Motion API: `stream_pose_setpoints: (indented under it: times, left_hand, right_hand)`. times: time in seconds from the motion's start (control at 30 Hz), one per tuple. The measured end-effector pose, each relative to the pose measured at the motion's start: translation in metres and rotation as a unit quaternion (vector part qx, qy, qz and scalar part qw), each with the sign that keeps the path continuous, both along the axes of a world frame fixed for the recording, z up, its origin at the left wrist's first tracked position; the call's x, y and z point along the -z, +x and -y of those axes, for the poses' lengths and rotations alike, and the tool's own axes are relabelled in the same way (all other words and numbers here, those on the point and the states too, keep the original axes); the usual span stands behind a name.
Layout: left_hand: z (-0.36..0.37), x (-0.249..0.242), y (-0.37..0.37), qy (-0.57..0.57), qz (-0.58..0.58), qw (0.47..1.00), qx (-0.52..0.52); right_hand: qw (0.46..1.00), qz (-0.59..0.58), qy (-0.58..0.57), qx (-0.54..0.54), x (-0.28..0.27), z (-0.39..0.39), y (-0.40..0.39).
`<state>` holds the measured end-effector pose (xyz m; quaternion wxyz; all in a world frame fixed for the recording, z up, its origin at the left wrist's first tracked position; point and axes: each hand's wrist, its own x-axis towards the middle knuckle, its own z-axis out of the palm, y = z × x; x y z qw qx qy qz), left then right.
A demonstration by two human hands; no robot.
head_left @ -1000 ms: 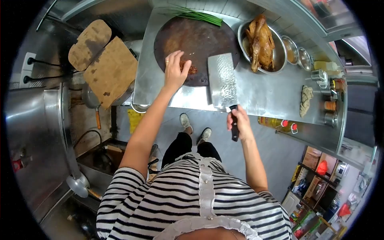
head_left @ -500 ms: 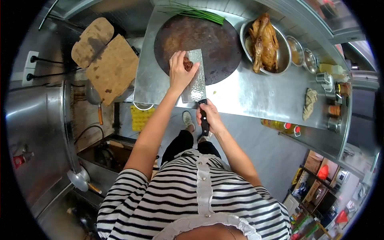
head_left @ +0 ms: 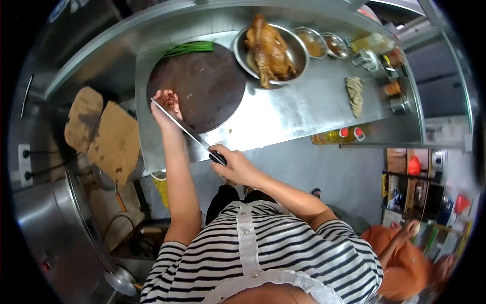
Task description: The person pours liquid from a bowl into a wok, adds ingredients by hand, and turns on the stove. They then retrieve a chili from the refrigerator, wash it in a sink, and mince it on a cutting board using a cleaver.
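Cupped palm up at the left edge of the round chopping board (head_left: 207,83), my left hand (head_left: 164,112) holds a small heap of reddish-brown chopped bits (head_left: 168,98). My right hand (head_left: 235,167) is wrapped around the black handle of a cleaver (head_left: 185,130). The blade is turned nearly edge-on, and its far end overlaps my left palm beside the bits. A few tiny crumbs dot the board's dark surface. Long green scallions (head_left: 190,48) lie along its back edge.
Right of the board, a metal bowl (head_left: 302,66) holds a whole browned bird (head_left: 271,48). Small seasoning bowls (head_left: 311,43), a crumpled cloth (head_left: 355,96) and jars stand farther right on the steel counter (head_left: 283,121). A person in orange (head_left: 400,263) is behind at the lower right.
My left hand has turned palm up with the brown bits in it, off the flat of the blade. The cleaver has swung left and edge-on. The view has shifted right, and a person in orange appears.
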<state>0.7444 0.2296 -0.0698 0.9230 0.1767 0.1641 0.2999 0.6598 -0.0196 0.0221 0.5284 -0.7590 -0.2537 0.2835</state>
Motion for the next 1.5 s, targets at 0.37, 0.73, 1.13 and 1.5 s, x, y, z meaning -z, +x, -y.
stream_pose_setpoints:
  times: [0.37, 0.73, 1.13, 1.5]
  left_hand:
    - [-0.024, 0.007, -0.001, -0.136, 0.204, 0.958, 0.148]
    - [-0.023, -0.029, -0.066, -0.124, 0.115, 0.984, 0.058]
    - [0.088, -0.043, -0.065, -0.09, 0.106, 0.99, -0.026]
    - [0.173, -0.046, -0.083, -0.064, 0.098, 0.983, -0.143]
  right_hand:
    - [0.884, 0.436, -0.146, 0.086, 0.053, 0.011, 0.089]
    - [0.849, 0.497, -0.177, 0.007, 0.091, -0.021, 0.095]
    - [0.875, -0.117, 0.145, 0.447, 0.128, 0.249, 0.32]
    - [0.849, -0.239, 0.158, 0.445, 0.124, 0.268, 0.462]
